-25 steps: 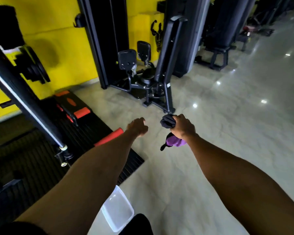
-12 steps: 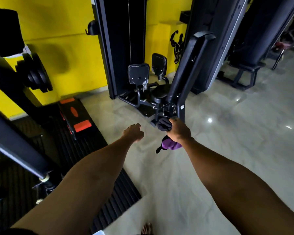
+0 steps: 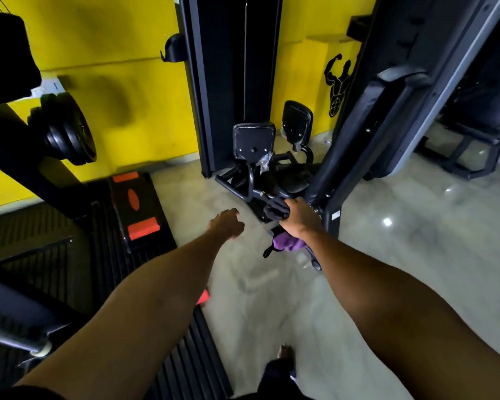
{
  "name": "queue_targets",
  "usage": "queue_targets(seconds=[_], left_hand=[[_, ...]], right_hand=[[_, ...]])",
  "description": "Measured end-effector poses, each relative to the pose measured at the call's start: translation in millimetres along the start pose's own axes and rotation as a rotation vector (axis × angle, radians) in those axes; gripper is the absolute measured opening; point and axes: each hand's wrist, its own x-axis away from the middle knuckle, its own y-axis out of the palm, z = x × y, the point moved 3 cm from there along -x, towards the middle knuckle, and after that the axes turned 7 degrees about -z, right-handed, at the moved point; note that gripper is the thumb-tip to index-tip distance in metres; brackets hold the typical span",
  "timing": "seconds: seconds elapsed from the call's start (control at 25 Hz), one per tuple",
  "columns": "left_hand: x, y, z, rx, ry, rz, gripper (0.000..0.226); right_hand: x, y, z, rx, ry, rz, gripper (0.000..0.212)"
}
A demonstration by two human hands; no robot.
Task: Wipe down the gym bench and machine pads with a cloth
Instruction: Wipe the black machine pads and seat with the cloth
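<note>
My left hand (image 3: 227, 225) hangs forward with its grip loosely curled round nothing, free to steady me. My right hand (image 3: 300, 217) has its grip clamped on the bunched dark-and-purple cloth (image 3: 286, 243), held low beside the tall black padded machine backrest (image 3: 387, 111), which I judge is next to be wiped.

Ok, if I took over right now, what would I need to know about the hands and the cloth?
Left hand: fingers loosely curled, holding nothing.
Right hand: grips the bunched purple and dark cloth.
Black square machine pads stand ahead by the yellow wall; the cloth is not on them.
Done: no wiping shows here.
Left: reach the pads and wipe them.
</note>
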Motion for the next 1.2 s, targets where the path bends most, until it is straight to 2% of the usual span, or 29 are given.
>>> queue_targets(seconds=[0.24,0.4,0.8,1.04,1.2], left_hand=[[-110.3,-46.2,25.6,0.076,-0.074,0.02,0.051],[-175.4,-64.3,28.6,0.014,-0.124,-0.043,0.051],[-398.6,-147.3,28.6,0.065,-0.034,-0.07,0.043],[-484.0,-193.6,42.8,0.066,0.008,-0.093,0.045],[-552.6,-199.6,46.1,0.208,-0.073,-0.125,0.049]], right_hand=[[-144.1,-25.7,8.6,0.017,-0.068,-0.053,0.043],[-218.1,-32.8,8.8,0.025,-0.093,-0.088,0.045],[-440.0,-50.8,6.3,-0.049,-0.006,-0.095,0.051],[-526.1,-72.3,6.5,-0.083,0.08,-0.066,0.055],[-586.1,-86.4,23.7,-0.055,0.102,0.018,0.05]])
